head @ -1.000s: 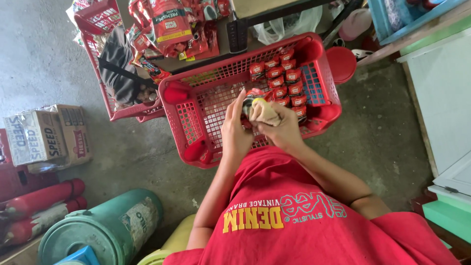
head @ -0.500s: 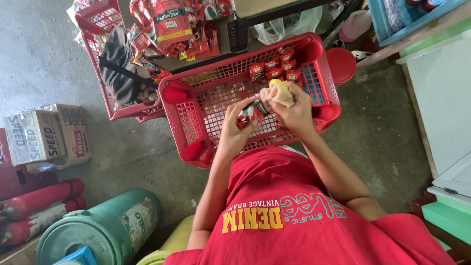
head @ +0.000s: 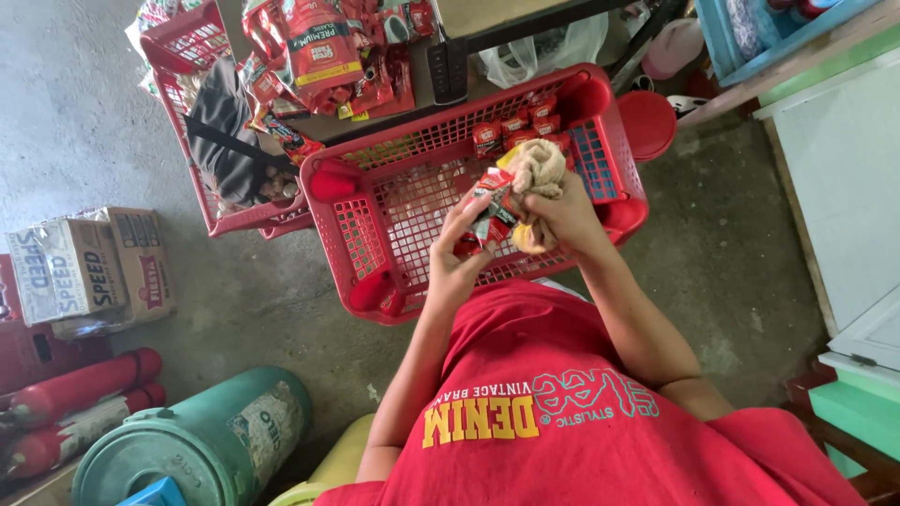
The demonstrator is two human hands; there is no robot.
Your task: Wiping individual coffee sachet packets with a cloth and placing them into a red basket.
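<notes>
Over a red plastic basket point(head: 375, 215), my left hand point(head: 457, 265) grips a small red sachet packet point(head: 487, 201) by its lower end. My right hand point(head: 561, 214) holds a crumpled beige cloth point(head: 537, 169) pressed against the packet's right side. Several more small red packets point(head: 520, 126) lie in a row along the basket's far right corner. My arms reach out from a red shirt at the bottom of the view.
A second red basket point(head: 202, 56) with a dark bag stands at the back left, beside a table piled with red packets point(head: 323, 47). Cardboard boxes point(head: 89, 267), red cylinders point(head: 80, 389) and a green drum point(head: 202, 445) line the left. A white cabinet point(head: 844, 187) stands right.
Both hands have lifted slightly and shifted right over the basket. The cloth has moved from low beside the packet up onto its right side.
</notes>
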